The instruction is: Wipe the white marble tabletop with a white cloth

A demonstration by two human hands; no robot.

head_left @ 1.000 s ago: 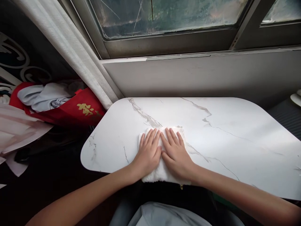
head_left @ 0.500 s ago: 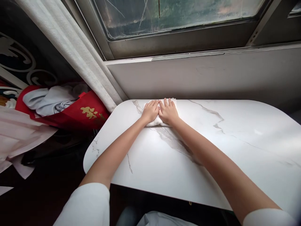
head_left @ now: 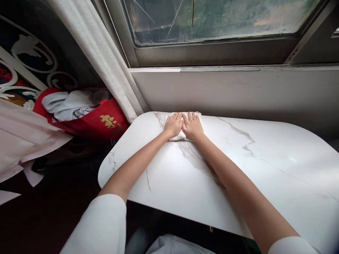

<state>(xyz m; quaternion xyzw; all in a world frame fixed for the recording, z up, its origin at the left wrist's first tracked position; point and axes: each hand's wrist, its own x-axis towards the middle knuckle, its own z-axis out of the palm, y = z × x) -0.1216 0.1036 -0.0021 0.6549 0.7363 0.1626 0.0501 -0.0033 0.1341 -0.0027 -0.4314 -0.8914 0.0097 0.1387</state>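
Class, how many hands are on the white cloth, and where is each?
2: left hand on the left side of the white cloth, right hand beside it on the right.

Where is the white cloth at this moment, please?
In the head view, the white cloth lies under the left hand and the right hand, on the left part of the marbled tabletop, at its far edge by the wall.

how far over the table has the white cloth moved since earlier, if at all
Yes: against the marble-patterned tabletop, the white cloth has moved away from the person, from the near edge to the far edge.
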